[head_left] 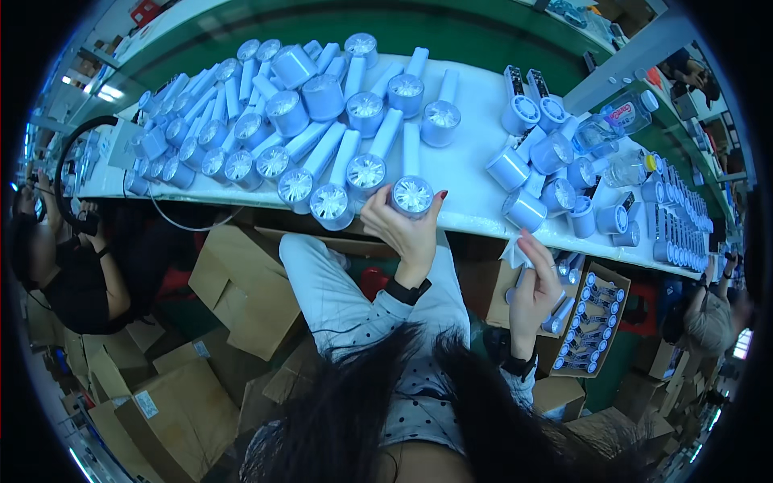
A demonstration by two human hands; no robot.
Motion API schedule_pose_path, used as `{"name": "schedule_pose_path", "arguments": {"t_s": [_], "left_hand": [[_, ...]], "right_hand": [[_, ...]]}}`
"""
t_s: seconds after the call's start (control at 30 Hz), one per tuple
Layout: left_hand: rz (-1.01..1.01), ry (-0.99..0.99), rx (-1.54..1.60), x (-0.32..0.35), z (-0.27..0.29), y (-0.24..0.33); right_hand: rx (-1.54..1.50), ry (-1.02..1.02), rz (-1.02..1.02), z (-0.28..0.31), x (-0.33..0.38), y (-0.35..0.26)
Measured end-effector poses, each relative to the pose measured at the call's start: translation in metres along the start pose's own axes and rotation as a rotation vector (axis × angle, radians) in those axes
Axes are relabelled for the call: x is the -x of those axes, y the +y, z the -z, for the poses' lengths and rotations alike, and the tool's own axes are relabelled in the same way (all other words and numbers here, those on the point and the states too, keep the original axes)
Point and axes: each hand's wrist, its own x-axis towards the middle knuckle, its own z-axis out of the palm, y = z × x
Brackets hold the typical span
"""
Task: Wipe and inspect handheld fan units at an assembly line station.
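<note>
My left hand is closed around the round head of a white handheld device at the table's near edge. Its clear end has a starburst pattern and faces me, while its straight handle points away across the table. Off to the right, my right hand pinches a small white cloth or tissue just below the edge. Many similar devices lie to the left of my left hand, their round ends toward me. Nearest my right hand on the table is a white cylindrical head.
The white table carries more devices with dark open handles and clear plastic bottles at right. Below stand a carton of packed devices and several cardboard boxes. Other people sit at both sides.
</note>
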Motion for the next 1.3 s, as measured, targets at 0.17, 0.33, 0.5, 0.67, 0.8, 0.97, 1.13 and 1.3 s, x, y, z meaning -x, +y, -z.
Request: {"name": "schedule_pose_path", "arguments": {"t_s": [0.17,0.33,0.5,0.67,0.8,0.97,1.13,1.3], "left_hand": [[-0.007,-0.09,0.038,0.017,0.007,-0.007],[-0.057,-0.141,0.086,0.015,0.023,-0.018],[-0.097,-0.127,0.056,0.007,0.02,-0.018],[-0.105,-0.142,0.095,0.003,0.02,-0.017],[-0.085,-0.245,0.255,0.006,0.038,-0.019],[-0.115,-0.36,0.326,0.009,0.08,-0.026],[-0.155,-0.56,0.382,0.023,0.094,-0.005],[-0.157,-0.695,0.329,0.019,0.086,-0.022]], "right_hand": [[-0.882,-0.047,-0.678,0.001,0.009,0.014],[-1.183,-0.023,-0.764,0.009,-0.011,0.001],[-1.235,-0.041,-0.74,0.005,-0.025,-0.006],[-1.069,-0.18,-0.805,-0.001,-0.049,-0.02],[-1.212,-0.517,-0.811,0.004,-0.09,-0.041],[-0.748,-0.73,-0.489,-0.019,-0.153,-0.102],[-0.092,-0.382,0.034,-0.067,-0.273,-0.087],[0.593,-0.044,-0.22,-0.117,-0.412,0.046]]}}
